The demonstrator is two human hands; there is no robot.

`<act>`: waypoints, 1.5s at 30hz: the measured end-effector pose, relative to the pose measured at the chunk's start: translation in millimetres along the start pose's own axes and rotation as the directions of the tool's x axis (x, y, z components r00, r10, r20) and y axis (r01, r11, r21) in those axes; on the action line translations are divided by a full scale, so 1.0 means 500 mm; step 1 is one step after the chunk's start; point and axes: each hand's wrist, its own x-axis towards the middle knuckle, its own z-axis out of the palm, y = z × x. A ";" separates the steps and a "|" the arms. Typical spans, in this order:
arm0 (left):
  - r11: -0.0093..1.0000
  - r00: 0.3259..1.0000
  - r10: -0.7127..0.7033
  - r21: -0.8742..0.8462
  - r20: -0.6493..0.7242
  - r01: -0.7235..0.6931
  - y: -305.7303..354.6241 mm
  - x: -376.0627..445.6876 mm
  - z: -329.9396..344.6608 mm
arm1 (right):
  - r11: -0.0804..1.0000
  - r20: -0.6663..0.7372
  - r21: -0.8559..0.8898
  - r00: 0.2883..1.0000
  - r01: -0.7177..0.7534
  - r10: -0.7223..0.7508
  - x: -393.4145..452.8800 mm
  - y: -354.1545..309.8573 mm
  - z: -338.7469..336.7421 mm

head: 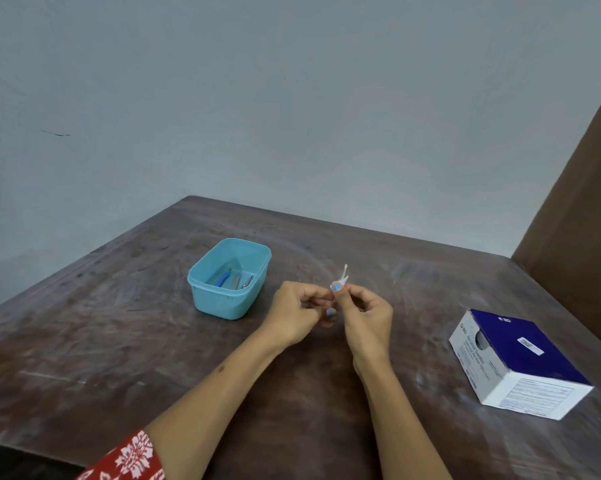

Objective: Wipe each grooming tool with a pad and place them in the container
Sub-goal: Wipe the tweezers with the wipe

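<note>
At the lower left edge a red sleeve [129, 457] with a white floral print covers the person's left upper arm. Further in, a light blue plastic container [228, 279] stands open on the dark wooden table [84, 323], left of the hands and apart from them. Inside it lie three grooming tools side by side: a blue-handled tool [222, 278], a plain metal tool [235, 281] and a small metal clipper-like tool [247, 281], all lying lengthwise from the near left toward the far right of the tub; what each one is exactly is too small to tell.

Right of the container, the left hand [297, 313] and the right hand [364, 317] meet above the table's middle, fingers curled, both pinching a small white pad packet [340, 280] between thumb and fingertips. The packet stands roughly upright, its long axis vertical, a torn white strip pointing up and away from the person; a bit of blue shows at the pinch.

Near the right edge of the table, well apart from the hands, lies a white and dark blue swab box [520, 362], tilted on its side. It carries the BD logo and the words "Alcohol Swabs"; the finer print cannot be read. A brown panel [576, 202] rises behind it.
</note>
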 end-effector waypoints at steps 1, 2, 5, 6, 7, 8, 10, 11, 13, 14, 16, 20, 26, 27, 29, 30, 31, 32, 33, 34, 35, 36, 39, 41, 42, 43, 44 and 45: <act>1.000 1.000 -0.007 -0.008 0.012 0.007 0.001 -0.001 0.001 | 1.000 -0.013 0.002 1.000 0.011 -0.011 0.001 -0.002 -0.001; 1.000 1.000 -0.006 -0.011 0.024 0.006 0.002 -0.003 0.002 | 1.000 -0.020 0.002 1.000 0.023 -0.023 0.001 -0.004 -0.002; 1.000 1.000 0.008 0.000 0.022 -0.008 0.003 -0.006 0.006 | 0.999 -0.012 -0.025 0.999 0.041 -0.042 -0.001 -0.003 -0.001; 1.000 1.000 0.014 0.024 0.010 -0.014 0.004 -0.007 0.006 | 0.998 -0.014 -0.041 0.999 0.045 -0.046 0.001 0.001 -0.001; 0.998 1.000 0.026 0.055 -0.009 -0.026 0.005 -0.007 0.006 | 0.996 -0.023 -0.067 0.998 0.055 -0.057 0.002 0.005 -0.002; 0.995 0.998 0.049 0.085 -0.034 -0.046 0.006 -0.006 0.004 | 0.992 -0.034 -0.107 0.997 0.072 -0.076 0.004 0.010 -0.002; 0.988 0.988 0.115 0.116 -0.102 -0.103 0.009 -0.002 -0.003 | 0.971 -0.044 -0.198 0.989 0.131 -0.143 0.007 0.017 -0.003; 0.984 0.979 0.150 0.113 -0.137 -0.135 0.012 -0.001 -0.006 | 0.957 -0.034 -0.237 0.983 0.170 -0.183 0.006 0.019 -0.003; 0.977 0.960 0.210 0.084 -0.185 -0.198 0.019 -0.001 -0.010 | 0.909 0.020 -0.319 0.960 0.270 -0.278 0.002 0.022 -0.001; 0.972 0.951 0.235 0.073 -0.202 -0.225 0.021 -0.001 -0.011 | 0.872 0.055 -0.363 0.942 0.328 -0.332 0.000 0.022 0.000; 0.964 0.936 0.267 0.067 -0.228 -0.259 0.025 -0.004 -0.012 | 0.805 0.112 -0.424 0.906 0.415 -0.409 -0.002 0.023 0.000; 0.960 0.930 0.281 0.055 -0.238 -0.276 0.026 -0.002 -0.016 | 0.758 0.161 -0.463 0.885 0.459 -0.438 0.000 0.023 -0.002; 0.956 0.940 0.266 -0.067 -0.213 -0.286 0.027 0.003 -0.021 | 0.759 0.190 -0.467 0.890 0.453 -0.415 -0.004 0.021 -0.004; 0.954 0.941 0.263 -0.089 -0.213 -0.287 0.028 0.004 -0.022 | 0.759 0.196 -0.475 0.895 0.445 -0.401 -0.004 0.022 -0.004; 0.946 0.940 0.255 -0.143 -0.227 -0.291 0.030 0.005 -0.025 | 0.756 0.217 -0.497 0.905 0.426 -0.366 -0.003 0.026 -0.004; 0.941 0.938 0.251 -0.166 -0.239 -0.294 0.031 0.005 -0.026 | 0.758 0.230 -0.505 0.911 0.412 -0.341 -0.003 0.028 -0.004; 0.937 0.935 0.251 -0.179 -0.249 -0.299 0.033 0.005 -0.027 | 0.761 0.244 -0.511 0.917 0.399 -0.316 -0.005 0.028 -0.004; 0.935 0.934 0.251 -0.185 -0.256 -0.302 0.033 0.005 -0.027 | 0.762 0.252 -0.512 0.918 0.395 -0.307 -0.006 0.027 -0.004; 0.936 0.934 0.247 -0.187 -0.260 -0.299 0.033 0.006 -0.027 | 0.761 0.250 -0.509 0.915 0.403 -0.317 -0.007 0.026 -0.003; 0.939 0.936 0.240 -0.184 -0.259 -0.291 0.032 0.006 -0.027 | 0.757 0.241 -0.502 0.909 0.418 -0.341 -0.008 0.023 -0.002; 0.944 0.939 0.231 -0.175 -0.254 -0.280 0.030 0.008 -0.026 | 0.752 0.229 -0.494 0.900 0.436 -0.371 -0.009 0.020 -0.001; 0.950 0.943 0.226 -0.158 -0.245 -0.269 0.027 0.010 -0.026 | 0.746 0.215 -0.486 0.890 0.454 -0.402 -0.009 0.016 0.000; 0.959 0.947 0.239 -0.098 -0.212 -0.264 0.026 0.009 -0.027 | 0.747 0.209 -0.476 0.885 0.463 -0.416 -0.009 0.013 0.001; 0.958 0.943 0.257 -0.070 -0.210 -0.276 0.031 0.007 -0.028 | 0.753 0.255 -0.510 0.910 0.415 -0.328 -0.007 0.017 -0.002; 0.956 0.938 0.268 -0.062 -0.219 -0.287 0.033 0.006 -0.029 | 0.747 0.288 -0.538 0.918 0.391 -0.273 -0.007 0.021 -0.004; 0.953 0.933 0.277 -0.061 -0.229 -0.297 0.034 0.005 -0.030 | 0.740 0.311 -0.559 0.922 0.375 -0.232 -0.007 0.023 -0.004; 0.951 0.931 0.281 -0.062 -0.233 -0.302 0.035 0.005 -0.030 | 0.738 0.316 -0.566 0.923 0.368 -0.219 -0.007 0.023 -0.004; 0.951 0.932 0.281 -0.060 -0.230 -0.302 0.035 0.005 -0.031 | 0.738 0.302 -0.561 0.923 0.376 -0.240 -0.008 0.021 -0.004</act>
